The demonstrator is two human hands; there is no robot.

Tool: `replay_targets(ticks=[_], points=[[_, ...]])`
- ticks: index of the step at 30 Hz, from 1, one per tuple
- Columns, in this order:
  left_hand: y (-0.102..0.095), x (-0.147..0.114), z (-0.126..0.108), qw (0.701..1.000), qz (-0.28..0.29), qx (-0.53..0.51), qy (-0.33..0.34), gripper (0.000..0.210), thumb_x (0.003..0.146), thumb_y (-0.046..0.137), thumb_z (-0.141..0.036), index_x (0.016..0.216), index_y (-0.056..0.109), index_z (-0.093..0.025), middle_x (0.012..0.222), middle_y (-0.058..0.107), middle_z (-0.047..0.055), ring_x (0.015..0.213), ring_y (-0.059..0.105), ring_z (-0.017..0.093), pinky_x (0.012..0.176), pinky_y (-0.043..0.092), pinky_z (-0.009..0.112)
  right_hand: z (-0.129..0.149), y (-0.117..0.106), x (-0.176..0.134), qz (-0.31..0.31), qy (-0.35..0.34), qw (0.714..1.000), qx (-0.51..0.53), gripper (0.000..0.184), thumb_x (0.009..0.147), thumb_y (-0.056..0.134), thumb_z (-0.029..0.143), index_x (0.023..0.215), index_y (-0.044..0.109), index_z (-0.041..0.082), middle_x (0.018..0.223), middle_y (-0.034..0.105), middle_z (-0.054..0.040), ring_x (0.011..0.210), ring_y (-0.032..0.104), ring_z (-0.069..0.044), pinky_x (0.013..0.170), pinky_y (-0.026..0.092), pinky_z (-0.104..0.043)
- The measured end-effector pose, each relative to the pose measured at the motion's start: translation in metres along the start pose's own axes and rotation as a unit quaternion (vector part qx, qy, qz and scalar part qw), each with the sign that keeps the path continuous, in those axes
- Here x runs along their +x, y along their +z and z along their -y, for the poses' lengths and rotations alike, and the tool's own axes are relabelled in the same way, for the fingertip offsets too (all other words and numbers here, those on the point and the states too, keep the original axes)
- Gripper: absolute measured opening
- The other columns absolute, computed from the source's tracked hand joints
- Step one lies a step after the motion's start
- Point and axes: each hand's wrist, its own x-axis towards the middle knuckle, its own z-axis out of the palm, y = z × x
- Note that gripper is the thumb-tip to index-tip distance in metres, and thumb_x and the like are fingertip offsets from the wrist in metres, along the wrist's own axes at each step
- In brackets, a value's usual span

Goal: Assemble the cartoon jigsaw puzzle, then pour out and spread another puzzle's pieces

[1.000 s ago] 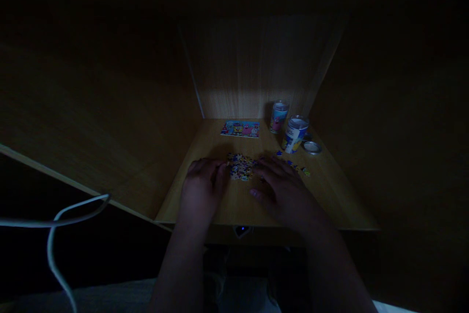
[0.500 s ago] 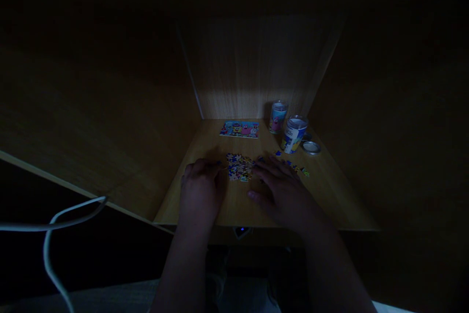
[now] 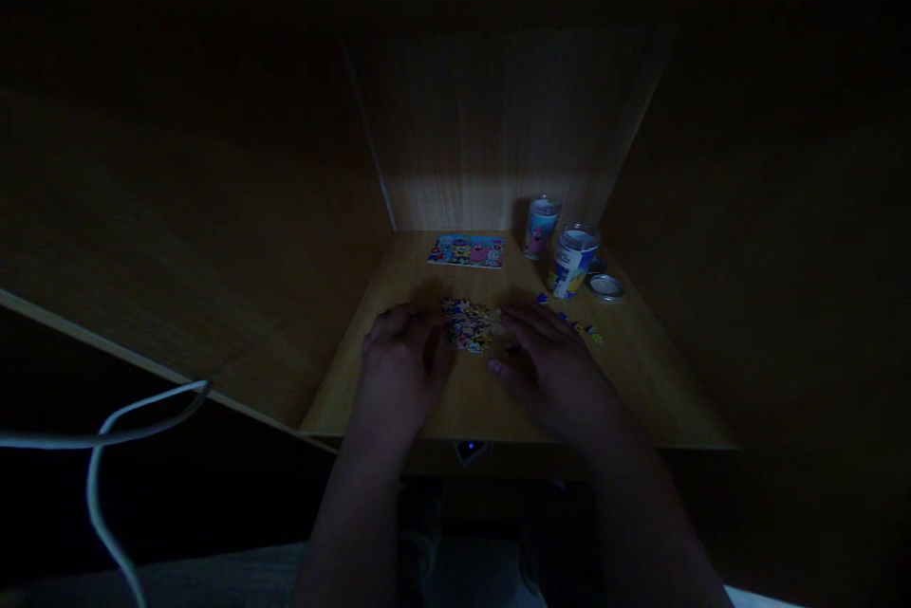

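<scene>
A patch of small jigsaw puzzle pieces (image 3: 468, 325), mostly blue, yellow and pink, lies between my two hands on the wooden surface. At its left edge my left hand (image 3: 402, 357) has its fingers curled and its thumb near the forefinger. What sits between those fingertips, if anything, is too dark to make out. My right hand (image 3: 555, 361) rests palm down by the right edge of the patch, fingers stretched and thumb apart. Loose puzzle pieces (image 3: 587, 333) lie beyond its fingers. Farther back is a flat cartoon picture card (image 3: 466, 251).
Two clear-topped cans with cartoon wraps, a nearer can (image 3: 571, 265) and a farther can (image 3: 541, 230), stand at the back right. Beside them lies a round metal lid (image 3: 606, 286). Wooden panels enclose the surface (image 3: 455, 399). A white cable (image 3: 96, 485) hangs at left.
My left hand has shifted slightly right, onto the left edge of the puzzle patch. The fingers of my right hand have drawn back a little to the right.
</scene>
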Motion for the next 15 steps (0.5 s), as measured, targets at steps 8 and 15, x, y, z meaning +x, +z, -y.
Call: replay_targets(ticks=[8,15], points=[[0.0002,-0.0001,0.0041,0.995,0.058,-0.084,-0.001,0.016,0.092,0.086,-0.028,0.106,0.078,-0.026,0.111,0.076,0.006,0.109,0.071,0.03,0.1,0.057,0.049,-0.0073,0.0058,0.0007,-0.073,0.077,0.992,-0.076,0.056,0.108,0.057,0.045,0.155,0.062,0.015,0.16,0.062,-0.0181,0.154,0.05,-0.038,0.127,0.043,-0.063],[-0.0002,0.0016,0.0043,0.994,0.077,-0.072,0.013,0.007,0.099,0.077,-0.021,0.101,0.081,-0.026,0.105,0.078,0.005,0.103,0.072,0.028,0.1,0.055,0.048,-0.005,0.0036,0.0008,-0.034,0.058,0.995,-0.067,0.046,0.106,0.06,0.041,0.144,0.071,0.016,0.154,0.068,-0.0135,0.156,0.048,-0.035,0.13,0.04,-0.059]])
